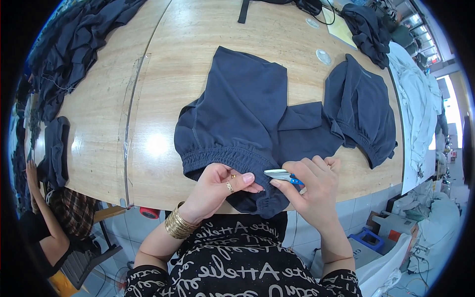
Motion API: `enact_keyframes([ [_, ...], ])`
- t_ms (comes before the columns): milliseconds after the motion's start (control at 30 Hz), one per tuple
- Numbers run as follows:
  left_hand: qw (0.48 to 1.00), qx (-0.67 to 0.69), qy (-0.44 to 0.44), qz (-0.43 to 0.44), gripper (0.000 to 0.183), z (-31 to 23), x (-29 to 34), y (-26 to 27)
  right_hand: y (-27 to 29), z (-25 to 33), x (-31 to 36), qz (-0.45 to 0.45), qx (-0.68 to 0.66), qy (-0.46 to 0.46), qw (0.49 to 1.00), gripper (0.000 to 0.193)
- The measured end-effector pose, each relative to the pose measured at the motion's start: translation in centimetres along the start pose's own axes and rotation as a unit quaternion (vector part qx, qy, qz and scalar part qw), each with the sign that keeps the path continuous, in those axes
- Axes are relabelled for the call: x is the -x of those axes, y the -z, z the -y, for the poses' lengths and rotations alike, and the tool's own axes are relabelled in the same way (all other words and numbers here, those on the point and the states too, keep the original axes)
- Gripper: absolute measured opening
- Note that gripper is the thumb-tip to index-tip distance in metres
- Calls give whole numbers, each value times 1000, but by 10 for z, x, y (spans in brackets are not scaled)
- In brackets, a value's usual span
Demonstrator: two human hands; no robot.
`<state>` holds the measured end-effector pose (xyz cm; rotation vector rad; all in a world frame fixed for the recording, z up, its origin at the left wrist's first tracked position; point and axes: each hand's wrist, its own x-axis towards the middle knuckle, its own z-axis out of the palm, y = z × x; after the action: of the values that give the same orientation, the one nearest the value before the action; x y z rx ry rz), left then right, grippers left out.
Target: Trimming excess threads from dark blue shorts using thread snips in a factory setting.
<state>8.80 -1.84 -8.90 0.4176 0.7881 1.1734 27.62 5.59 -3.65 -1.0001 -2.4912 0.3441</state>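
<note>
A dark navy pair of shorts [242, 104] with a gathered elastic waistband [222, 156] lies on the table in front of me, its waist toward my body. My left hand [213, 190] pinches the near part of that waistband between thumb and fingers. Thread snips [279, 174] with pale blades and blue grips sit in my right hand [315, 193], which is closed around them. The blades point left, at the waistband just right of my left fingertips. Whether they touch the cloth I cannot tell.
Another dark gathered garment [363, 104] lies to the right. Dark clothes [74, 54] are heaped far left, where another person's arm [44, 213] reaches to the table. Pale fabric [413, 94] covers the right side. A seam [132, 99] crosses the tabletop [163, 64].
</note>
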Motion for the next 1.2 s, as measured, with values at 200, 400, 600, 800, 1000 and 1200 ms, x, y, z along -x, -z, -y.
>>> enact_keyframes([
  [200, 998, -38, -36, -37, 15, 2, 2, 0, 0, 2, -4, 32, -56, -49, 997, 28],
  [400, 994, -85, -49, -50, 14, -2, 5, -3, -3, 4, -3, 20, -269, -132, 954, 35],
  [600, 995, -83, -52, -34, 16, -1, 5, -1, -1, -3, -3, -31, -10, 44, 998, 31],
  [800, 994, -101, -29, -35, 18, -5, 6, -1, 1, -1, -6, -35, 26, 68, 997, 29],
  [1000, 994, -106, -28, -26, 18, -6, 6, -2, 2, -2, -6, -31, 23, 70, 997, 28],
  [1200, 995, -86, -43, -28, 18, -5, 4, -1, 0, -2, -7, -32, 20, 70, 997, 27],
])
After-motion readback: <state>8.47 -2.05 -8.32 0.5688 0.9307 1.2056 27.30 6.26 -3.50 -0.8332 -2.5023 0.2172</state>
